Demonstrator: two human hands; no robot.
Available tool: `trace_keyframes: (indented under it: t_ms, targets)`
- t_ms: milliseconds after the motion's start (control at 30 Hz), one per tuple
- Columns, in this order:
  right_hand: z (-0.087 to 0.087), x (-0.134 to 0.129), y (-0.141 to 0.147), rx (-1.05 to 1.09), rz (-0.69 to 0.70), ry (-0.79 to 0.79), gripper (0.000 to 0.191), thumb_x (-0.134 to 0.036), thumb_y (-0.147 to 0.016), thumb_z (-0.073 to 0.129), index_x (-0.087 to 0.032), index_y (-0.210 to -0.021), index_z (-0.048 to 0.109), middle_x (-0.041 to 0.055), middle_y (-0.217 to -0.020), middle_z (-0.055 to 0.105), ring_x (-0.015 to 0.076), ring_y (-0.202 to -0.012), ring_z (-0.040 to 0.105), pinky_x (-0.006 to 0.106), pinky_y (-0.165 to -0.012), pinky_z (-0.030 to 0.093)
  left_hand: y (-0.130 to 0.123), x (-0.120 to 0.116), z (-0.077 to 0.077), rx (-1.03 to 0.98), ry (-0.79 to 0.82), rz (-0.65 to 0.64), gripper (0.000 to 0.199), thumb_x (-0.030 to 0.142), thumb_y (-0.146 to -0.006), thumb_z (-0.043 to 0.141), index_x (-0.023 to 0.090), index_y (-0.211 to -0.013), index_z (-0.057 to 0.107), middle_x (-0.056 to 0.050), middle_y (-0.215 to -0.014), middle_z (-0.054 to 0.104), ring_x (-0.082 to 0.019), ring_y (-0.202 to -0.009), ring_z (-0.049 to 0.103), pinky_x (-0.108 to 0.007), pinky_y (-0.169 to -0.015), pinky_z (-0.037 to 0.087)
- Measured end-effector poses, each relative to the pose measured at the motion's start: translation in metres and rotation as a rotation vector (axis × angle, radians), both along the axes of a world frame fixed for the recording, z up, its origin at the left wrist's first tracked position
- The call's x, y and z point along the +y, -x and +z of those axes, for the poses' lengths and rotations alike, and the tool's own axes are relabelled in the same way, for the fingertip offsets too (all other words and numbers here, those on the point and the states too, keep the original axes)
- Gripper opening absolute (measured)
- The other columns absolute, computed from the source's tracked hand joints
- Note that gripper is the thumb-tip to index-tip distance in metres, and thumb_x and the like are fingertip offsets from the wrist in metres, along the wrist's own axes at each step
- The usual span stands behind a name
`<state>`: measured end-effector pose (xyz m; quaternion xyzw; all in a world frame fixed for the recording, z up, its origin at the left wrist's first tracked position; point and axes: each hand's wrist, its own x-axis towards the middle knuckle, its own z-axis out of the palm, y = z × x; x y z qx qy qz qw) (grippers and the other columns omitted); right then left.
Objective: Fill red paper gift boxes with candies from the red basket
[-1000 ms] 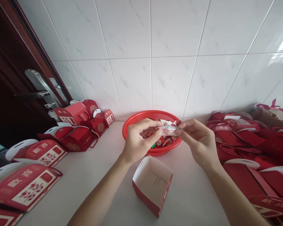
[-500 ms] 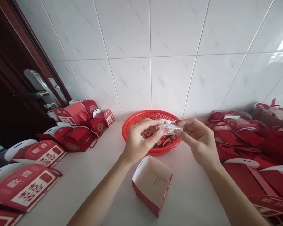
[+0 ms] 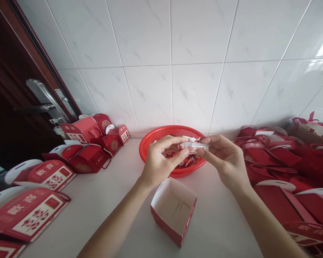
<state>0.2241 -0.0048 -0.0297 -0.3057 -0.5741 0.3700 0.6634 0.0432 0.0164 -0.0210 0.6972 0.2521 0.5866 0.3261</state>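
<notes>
Between my two hands is a small wrapped candy (image 3: pixel 195 147) in a white, silver and red wrapper. My left hand (image 3: pixel 163 156) pinches its left end with thumb and fingers. The right end is pinched by my right hand (image 3: pixel 226 157). Both hands are held over a red plastic basket (image 3: pixel 144 152) with several wrapped candies (image 3: pixel 187 161) in it, partly covered by my fingers. Nearer to me, an open red box (image 3: pixel 174 211) with a pale inside stands on the white surface below my hands.
Several closed red gift boxes (image 3: pixel 40 211) with white handles line the left side. A heap of red boxes (image 3: pixel 285 204) fills the right. Behind the basket rises a white tiled wall (image 3: pixel 148 93). A dark door (image 3: pixel 13 71) with a metal handle (image 3: pixel 44 96) stands at left.
My fingers have shifted very slightly on the candy, which stays pinched between both hands. The basket and boxes keep their places.
</notes>
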Motion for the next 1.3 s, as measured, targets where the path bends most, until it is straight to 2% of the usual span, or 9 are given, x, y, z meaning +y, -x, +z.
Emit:
trace_keyframes:
  t_ms: [433,700,1067,1300]
  targets:
    - [0.0013,-0.0018,0.0016,-0.038,-0.027,0.01,0.033,-0.041,-0.07,0.089,-0.02,-0.084,0.069,0.0041,-0.083,0.072,0.0185,-0.074,0.07,0.03,-0.067,0.061,0.0005,0.0,-0.0015,0.018,0.023,0.018,0.018,0.022,-0.081,0.079,0.02,-0.099,0.079,-0.005,-0.094,0.078,-0.017,-0.08,0.076,-0.024,-0.072,0.064]
    - [0.0019,-0.0018,0.0015,-0.024,-0.003,0.01,0.03,-0.036,-0.069,0.091,-0.02,-0.083,0.069,0.003,-0.081,0.072,0.017,-0.073,0.069,0.028,-0.067,0.059,0.0004,0.0007,-0.0012,0.031,0.017,0.019,0.017,0.022,-0.081,0.078,0.019,-0.098,0.079,-0.005,-0.097,0.078,-0.018,-0.083,0.076,-0.025,-0.076,0.064]
    - [0.0021,-0.0026,0.0018,-0.056,-0.032,0.001,0.033,-0.042,-0.072,0.088,-0.02,-0.085,0.067,0.0041,-0.083,0.071,0.0179,-0.074,0.068,0.03,-0.067,0.059,-0.0009,-0.0002,-0.0004,0.027,0.033,0.006,0.014,0.022,-0.082,0.077,0.019,-0.095,0.076,-0.005,-0.097,0.077,-0.018,-0.086,0.075,-0.025,-0.078,0.064]
    - [0.0029,-0.0032,0.0013,-0.082,-0.049,-0.004,0.034,-0.045,-0.073,0.086,-0.021,-0.085,0.067,0.0042,-0.083,0.07,0.0181,-0.074,0.067,0.031,-0.067,0.06,-0.0025,-0.0002,-0.0017,0.042,0.05,0.009,0.017,0.026,-0.082,0.078,0.02,-0.097,0.075,-0.004,-0.097,0.079,-0.018,-0.083,0.075,-0.024,-0.071,0.064]
